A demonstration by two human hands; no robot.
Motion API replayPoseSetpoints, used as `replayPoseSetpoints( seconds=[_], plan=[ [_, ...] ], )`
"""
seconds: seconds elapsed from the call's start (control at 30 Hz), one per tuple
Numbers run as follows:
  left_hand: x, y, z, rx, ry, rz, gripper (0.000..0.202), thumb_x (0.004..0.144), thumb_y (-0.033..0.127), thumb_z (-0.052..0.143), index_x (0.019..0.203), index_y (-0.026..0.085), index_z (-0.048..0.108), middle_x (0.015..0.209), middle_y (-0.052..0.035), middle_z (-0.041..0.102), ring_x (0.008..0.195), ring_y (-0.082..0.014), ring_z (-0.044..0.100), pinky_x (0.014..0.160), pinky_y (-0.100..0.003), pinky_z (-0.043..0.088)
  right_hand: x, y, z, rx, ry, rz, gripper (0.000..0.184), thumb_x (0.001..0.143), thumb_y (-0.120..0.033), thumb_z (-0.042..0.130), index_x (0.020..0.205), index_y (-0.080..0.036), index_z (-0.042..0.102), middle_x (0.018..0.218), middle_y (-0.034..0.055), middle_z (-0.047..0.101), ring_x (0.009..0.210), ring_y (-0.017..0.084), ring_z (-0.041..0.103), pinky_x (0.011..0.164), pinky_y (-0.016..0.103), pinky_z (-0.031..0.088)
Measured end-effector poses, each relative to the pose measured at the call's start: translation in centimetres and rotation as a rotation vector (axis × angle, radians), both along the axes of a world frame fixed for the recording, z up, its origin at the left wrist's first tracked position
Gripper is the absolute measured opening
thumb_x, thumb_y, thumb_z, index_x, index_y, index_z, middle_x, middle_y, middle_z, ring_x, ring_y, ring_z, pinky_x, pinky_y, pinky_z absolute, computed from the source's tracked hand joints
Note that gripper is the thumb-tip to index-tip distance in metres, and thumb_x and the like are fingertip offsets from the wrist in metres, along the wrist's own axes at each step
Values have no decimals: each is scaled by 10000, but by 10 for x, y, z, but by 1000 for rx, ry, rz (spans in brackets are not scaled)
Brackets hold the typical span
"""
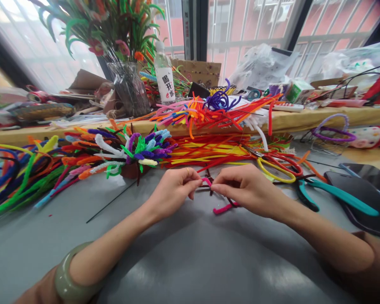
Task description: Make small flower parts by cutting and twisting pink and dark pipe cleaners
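Pink chenille marks the centre of the figure: a short, bent pink pipe cleaner (206, 181) is held just above the grey table (190, 266), spanning the small gap between two hands. The left hand (176, 188), with a ring (187, 171) on one finger, has thumb and fingertips clamped on one end; the right hand (251, 183) has thumb and forefinger pressed together at the other, its remaining fingers curled. Behind and beneath them lie dark brown pipe cleaners (229, 202), partly covered by the right hand, and a second pink piece (223, 209) with a bent end; whether these are joined, I cannot tell from where I stand.

Just beyond the hands are a spread of red and yellow stems (205, 152) and, to the left, a dense cluster of many-coloured stems (139, 145) in a small brown pot (131, 171). Right of the hands: scissors (259, 155) with red and yellow loops, teal-handled pliers (342, 196) and a dark phone (365, 223). Farther back, a raised ledge (304, 120) carries a clear vase (131, 90) of fuzzy flowers, beside it a labelled bottle (165, 82)
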State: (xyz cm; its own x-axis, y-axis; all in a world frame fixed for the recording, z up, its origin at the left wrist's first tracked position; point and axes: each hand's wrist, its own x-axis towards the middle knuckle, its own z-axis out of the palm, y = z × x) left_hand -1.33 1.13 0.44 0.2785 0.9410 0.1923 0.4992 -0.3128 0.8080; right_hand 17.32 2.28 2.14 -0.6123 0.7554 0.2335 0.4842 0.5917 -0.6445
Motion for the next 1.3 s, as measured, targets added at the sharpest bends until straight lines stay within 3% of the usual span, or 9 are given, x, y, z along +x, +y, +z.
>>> replayPoseSetpoints(
  seconds=[0.17, 0.33, 0.5, 0.67, 0.8, 0.93, 1.03, 1.13, 1.3],
  plan=[
    [-3, -3, 5, -155, -256, -167, 161, 763, 279, 533, 717, 126, 552, 518, 22, 524, 489, -87, 480, 512, -205, 378, 6, 13, -5, -303, 57, 90, 254, 764, -352, 519, 726, -124, 625, 595, 7, 542, 525, 83, 435, 467, 202, 310],
    [-2, -8, 8, -226, -112, -278, 157, 761, 279, 532, 725, 129, 562, 552, 27, 505, 503, -80, 464, 506, -198, 369, 10, 22, -4, -340, 75, 89, 272, 727, -378, 562, 715, -117, 637, 579, 1, 530, 512, 78, 423, 466, 202, 320],
    [1, -6, 3, -110, 94, -184, 166, 777, 264, 488, 701, 138, 564, 530, 35, 511, 499, -81, 448, 511, -197, 345, 6, 14, -4, -196, 112, -3, 248, 757, -349, 522, 718, -130, 631, 631, 28, 578, 571, 109, 484, 517, 224, 359],
    [-1, 1, -1, -81, -63, -25, 170, 774, 260, 497, 686, 128, 557, 501, 33, 510, 491, -84, 456, 528, -206, 355, 2, 8, -4, -195, 140, -17, 260, 759, -363, 515, 723, -132, 630, 650, 33, 588, 582, 116, 501, 502, 219, 353],
    [-4, 2, 1, -157, -255, -126, 144, 769, 255, 523, 713, 126, 550, 497, 31, 532, 492, -86, 490, 549, -212, 383, 3, 12, -4, -332, 105, 30, 239, 741, -343, 539, 707, -122, 626, 577, 4, 545, 496, 77, 442, 442, 195, 310],
    [-3, 2, 1, -220, -245, -169, 143, 771, 255, 527, 748, 116, 552, 586, -7, 599, 534, -100, 540, 568, -225, 422, 4, 17, -7, -358, 56, 29, 228, 729, -325, 542, 702, -119, 636, 535, -12, 513, 459, 62, 399, 419, 189, 280],
    [0, 2, -3, -141, -172, -113, 135, 762, 233, 538, 804, 111, 577, 672, -29, 622, 581, -106, 558, 583, -226, 444, 4, 19, -10, -289, 22, 25, 226, 731, -321, 533, 702, -125, 642, 563, 1, 540, 497, 78, 429, 453, 201, 304],
    [1, 2, -7, -7, -84, -72, 117, 762, 209, 537, 796, 123, 608, 640, -13, 611, 584, -96, 550, 583, -205, 440, 3, 18, -13, -284, 8, 35, 225, 731, -320, 533, 712, -126, 645, 589, 12, 556, 531, 90, 448, 483, 209, 321],
    [1, -1, -3, 6, -157, -92, 136, 785, 210, 505, 750, 112, 592, 612, -8, 587, 528, -85, 527, 535, -199, 437, 3, 19, -14, -504, 106, 51, 281, 708, -395, 569, 728, -121, 631, 588, -2, 523, 489, 62, 388, 439, 193, 270]
  ],
)
